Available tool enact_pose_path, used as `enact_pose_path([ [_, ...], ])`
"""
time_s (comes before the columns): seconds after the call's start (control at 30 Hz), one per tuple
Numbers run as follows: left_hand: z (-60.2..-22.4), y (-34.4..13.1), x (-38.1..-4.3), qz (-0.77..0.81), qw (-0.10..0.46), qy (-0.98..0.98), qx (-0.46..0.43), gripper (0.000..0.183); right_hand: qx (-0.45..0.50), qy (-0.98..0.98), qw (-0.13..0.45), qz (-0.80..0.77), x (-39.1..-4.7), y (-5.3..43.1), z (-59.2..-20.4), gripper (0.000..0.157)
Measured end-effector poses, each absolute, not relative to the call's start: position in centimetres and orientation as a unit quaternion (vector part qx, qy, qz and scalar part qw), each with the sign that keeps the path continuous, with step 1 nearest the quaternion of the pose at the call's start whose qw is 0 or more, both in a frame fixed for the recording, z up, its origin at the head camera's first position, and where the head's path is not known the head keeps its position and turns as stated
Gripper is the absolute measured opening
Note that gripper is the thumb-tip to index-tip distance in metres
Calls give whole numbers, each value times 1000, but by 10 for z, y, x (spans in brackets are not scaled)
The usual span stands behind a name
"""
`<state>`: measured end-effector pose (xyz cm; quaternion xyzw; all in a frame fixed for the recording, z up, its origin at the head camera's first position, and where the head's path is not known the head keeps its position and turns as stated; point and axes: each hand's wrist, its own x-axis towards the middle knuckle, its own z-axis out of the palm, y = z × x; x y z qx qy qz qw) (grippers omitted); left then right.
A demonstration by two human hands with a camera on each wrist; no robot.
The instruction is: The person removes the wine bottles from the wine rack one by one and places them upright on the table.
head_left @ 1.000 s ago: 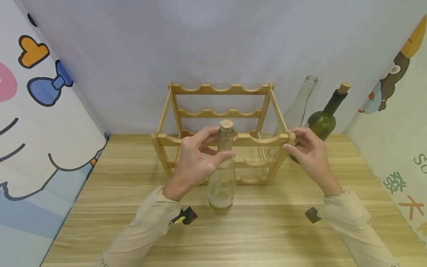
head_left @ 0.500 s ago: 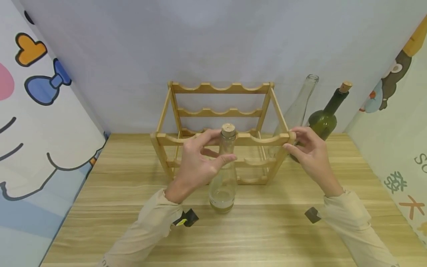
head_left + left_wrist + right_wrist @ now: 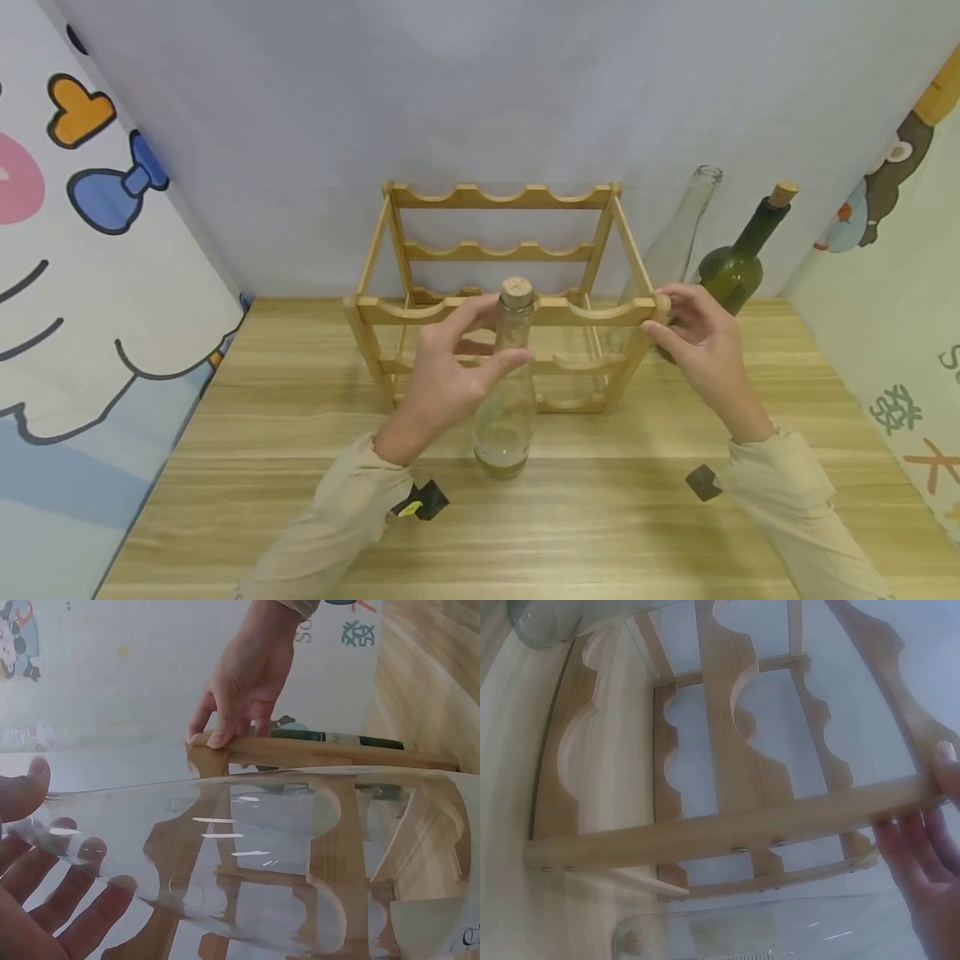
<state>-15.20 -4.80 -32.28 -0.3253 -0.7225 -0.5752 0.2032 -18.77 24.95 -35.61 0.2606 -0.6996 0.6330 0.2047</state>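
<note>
My left hand (image 3: 453, 367) holds a clear glass bottle (image 3: 504, 429) by its neck, thumb on one side and fingers round the other. The bottle stands nearly upright in front of a wooden wine rack (image 3: 611, 315), with a cork (image 3: 517, 289) in its mouth. In the left wrist view, the rack shows through the bottle's glass (image 3: 247, 859). My right hand (image 3: 701, 337) pinches the rack's top front right corner between thumb and fingers. That grip of the right hand (image 3: 934, 877) also shows at the edge of the right wrist view. No bottles lie in the rack's scalloped slots.
Right of the rack, behind my right hand, stand an uncorked clear bottle (image 3: 678, 229) and a corked green bottle (image 3: 731, 271). The wood-grain table (image 3: 600, 533) runs back to a pale wall (image 3: 510, 92). Printed cartoon panels (image 3: 172, 275) flank it on both sides.
The corked bottle's top has shifted slightly toward me, with my left hand still round its neck. My right hand keeps its hold on the rack. The head view has shifted a little.
</note>
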Motion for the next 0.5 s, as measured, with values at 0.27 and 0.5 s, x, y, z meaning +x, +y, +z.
enact_pose_path([
  [0.27, -325, -44, -150, -585, 220, -710, -324, 48, 260, -700, 204, 633, -187, 251, -355, 38],
  [0.5, -325, -43, -149, -580, 232, -711, -322, 49, 257, -700, 201, 635, -187, 250, -356, 38],
])
